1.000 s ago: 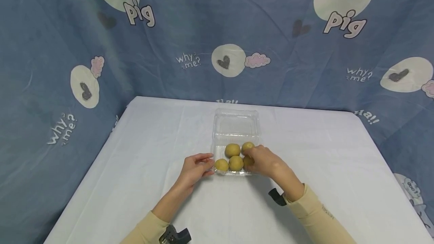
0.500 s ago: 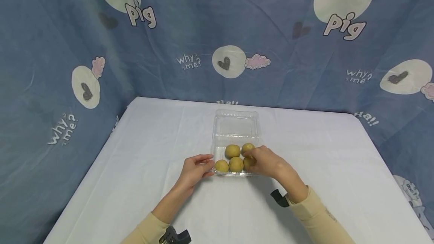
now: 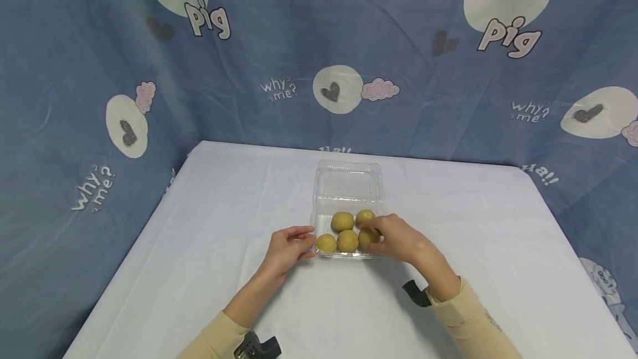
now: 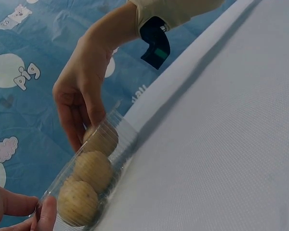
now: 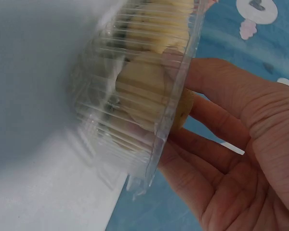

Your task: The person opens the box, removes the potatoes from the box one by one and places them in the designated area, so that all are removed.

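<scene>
A clear plastic clamshell container (image 3: 348,181) stands with its lid laid back and several yellow-brown potatoes (image 3: 348,241) inside. At its left wall, my left hand (image 3: 286,249) pinches the rim between thumb and fingers, as the left wrist view shows at the container's edge (image 4: 62,174). My right hand (image 3: 397,239) reaches over the right wall from above, thumb and fingers curled about the front right potato (image 3: 367,237). In the right wrist view the thumb presses this potato (image 5: 142,89) inside the ribbed wall; the fingers are on its far side, partly hidden.
A white cloth covers the table (image 3: 239,193) around the container. Behind and to the sides hangs a blue printed curtain (image 3: 413,109). Each wrist carries a dark camera mount, such as the one on the right wrist (image 3: 416,293).
My right hand and forearm have shifted slightly to the right, and more of the front right potato shows. The left hand and the container have stayed in place.
</scene>
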Available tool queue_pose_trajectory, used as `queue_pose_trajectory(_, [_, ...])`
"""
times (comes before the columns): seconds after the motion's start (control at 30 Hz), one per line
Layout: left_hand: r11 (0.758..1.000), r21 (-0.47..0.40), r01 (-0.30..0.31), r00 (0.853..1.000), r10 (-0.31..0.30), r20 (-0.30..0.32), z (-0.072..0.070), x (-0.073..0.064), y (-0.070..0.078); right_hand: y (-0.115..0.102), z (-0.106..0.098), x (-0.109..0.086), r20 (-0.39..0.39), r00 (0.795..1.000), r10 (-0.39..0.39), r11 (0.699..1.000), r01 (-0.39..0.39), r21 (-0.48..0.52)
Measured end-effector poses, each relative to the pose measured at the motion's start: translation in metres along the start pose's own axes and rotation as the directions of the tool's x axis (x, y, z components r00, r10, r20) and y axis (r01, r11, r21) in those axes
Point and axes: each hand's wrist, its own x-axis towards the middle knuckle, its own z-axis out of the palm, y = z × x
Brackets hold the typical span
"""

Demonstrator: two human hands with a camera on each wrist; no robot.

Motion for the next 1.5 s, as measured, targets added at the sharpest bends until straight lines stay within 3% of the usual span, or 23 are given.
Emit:
queue_pose_trajectory(0.3, [1.000,0.002,0.005,1.000,-0.005,0.001,0.000,0.001,0.001,0.006,-0.003,-0.005,-0.063,0.998,-0.005,0.998,0.009,0.065])
queue_pose_trajectory(0.67, [1.000,0.007,0.016,1.000,-0.016,-0.006,0.001,0.000,0.003,0.019,0.002,-0.011,-0.137,0.990,-0.022,0.966,0.057,0.251])
queue_pose_trajectory(0.97, [1.000,0.002,0.017,1.000,-0.017,-0.001,0.001,0.000,0.002,0.023,0.007,-0.017,-0.214,0.976,0.037,0.898,0.062,0.436])
queue_pose_trajectory(1.5, [1.000,-0.005,0.017,1.000,-0.017,-0.004,0.001,-0.001,0.004,0.023,0.009,-0.026,-0.272,0.944,0.188,0.814,0.005,0.580])
